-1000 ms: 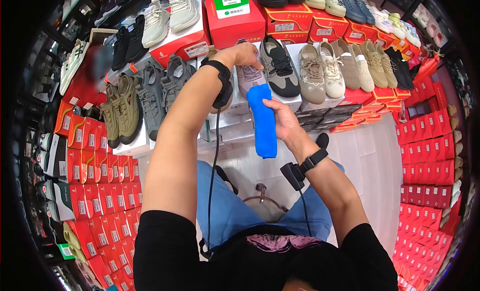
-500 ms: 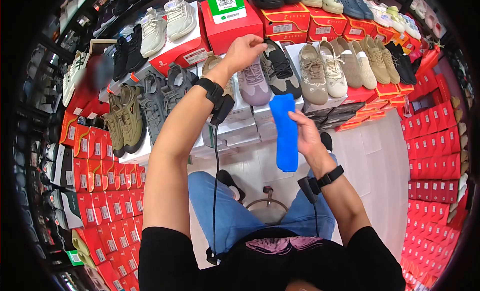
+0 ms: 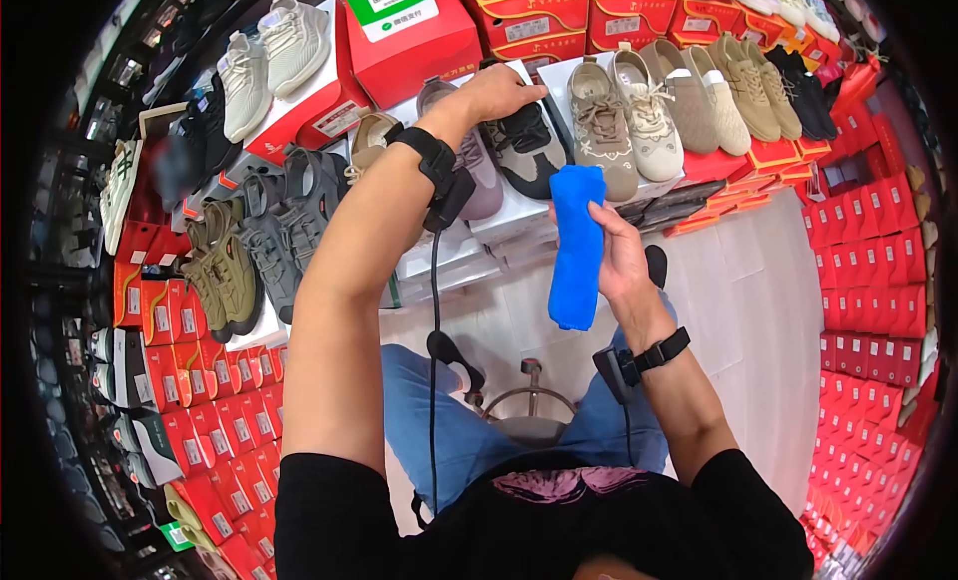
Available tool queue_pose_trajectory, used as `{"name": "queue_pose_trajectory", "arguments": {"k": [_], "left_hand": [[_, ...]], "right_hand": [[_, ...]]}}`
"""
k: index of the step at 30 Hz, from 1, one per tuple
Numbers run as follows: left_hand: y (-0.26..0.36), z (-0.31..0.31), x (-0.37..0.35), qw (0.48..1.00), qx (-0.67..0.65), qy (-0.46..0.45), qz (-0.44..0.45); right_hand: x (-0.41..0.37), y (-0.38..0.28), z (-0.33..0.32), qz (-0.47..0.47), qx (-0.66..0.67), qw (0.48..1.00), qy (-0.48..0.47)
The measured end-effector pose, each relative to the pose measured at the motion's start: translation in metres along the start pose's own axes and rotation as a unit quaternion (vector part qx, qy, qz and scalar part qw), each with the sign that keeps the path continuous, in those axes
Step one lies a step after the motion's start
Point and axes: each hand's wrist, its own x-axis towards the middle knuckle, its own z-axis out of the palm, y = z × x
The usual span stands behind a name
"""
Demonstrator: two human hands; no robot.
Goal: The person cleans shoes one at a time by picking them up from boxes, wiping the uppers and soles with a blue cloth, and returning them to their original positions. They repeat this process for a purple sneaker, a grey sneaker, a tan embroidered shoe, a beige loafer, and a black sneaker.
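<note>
My left hand (image 3: pixel 502 93) reaches over the row of shoes, its fingers curled round the collar of a grey-and-black lace-up sneaker (image 3: pixel 539 168). That sneaker rests on a white box top, and part of its opening is hidden by the hand. Beside it on the left is a mauve sneaker (image 3: pixel 481 186), partly covered by my forearm. In my right hand (image 3: pixel 621 253) is a folded bright blue cloth (image 3: pixel 577 251), held upright between thumb and fingers in front of the display.
Beige embroidered shoes (image 3: pixel 654 131) and tan ones (image 3: pixel 748 91) continue to the right. Grey sneakers (image 3: pixel 284 226) and olive ones (image 3: pixel 225 281) stand left. A red box (image 3: pixel 409 56) bears a green QR card (image 3: pixel 387 6). Stacked red shoeboxes (image 3: pixel 868 290) line the right side; a stool (image 3: pixel 531 405) is below.
My left hand has come down from above the grey-and-black sneaker, and its fingers have closed at the collar. The view has shifted, and the blue cloth stays in my right hand.
</note>
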Motion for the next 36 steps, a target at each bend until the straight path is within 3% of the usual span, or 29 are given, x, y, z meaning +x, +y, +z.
{"name": "queue_pose_trajectory", "arguments": {"k": [5,19,26,30,34,36], "left_hand": [[0.003,-0.003,0.007,0.997,0.074,-0.028,-0.011],[0.046,0.001,-0.049,0.989,0.088,0.116,-0.003],[0.043,0.023,-0.045,0.995,0.053,0.084,-0.021],[0.044,0.027,-0.032,0.993,0.097,0.010,-0.063],[0.054,0.017,-0.030,0.975,0.095,-0.105,-0.172],[0.060,0.015,-0.032,0.975,0.095,-0.114,-0.165]], "right_hand": [[0.004,-0.005,0.004,0.002,-0.020,1.000,-0.004],[-0.004,-0.013,0.000,0.078,-0.056,0.995,-0.005],[-0.019,-0.030,-0.032,0.126,-0.090,0.986,-0.064],[-0.018,-0.038,-0.040,0.138,-0.064,0.986,-0.067],[-0.019,-0.044,-0.035,0.142,-0.060,0.987,-0.045],[-0.023,-0.049,-0.030,0.141,-0.040,0.989,-0.036]]}}
